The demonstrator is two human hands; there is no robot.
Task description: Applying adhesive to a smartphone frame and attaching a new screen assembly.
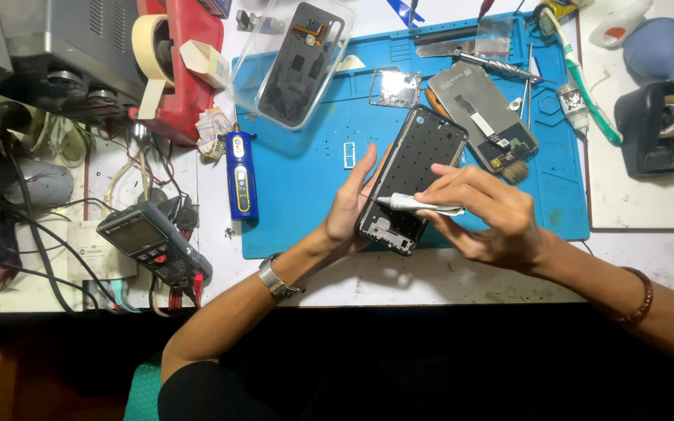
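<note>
Centre of the frame: the black phone frame point(411, 181) sits tilted over the blue mat point(306, 179), and your left hand point(350, 204) grips its left edge, fingers up along the side. Your right hand point(484, 214) is clenched around a small white tube point(417, 205), its nozzle touching the frame's lower part. Just upper right lies a grey phone back point(484, 115). A blue pen-shaped tool point(240, 175) rests at the mat's left edge, a multimeter point(152, 243) lower left on the desk point(649, 210).
</note>
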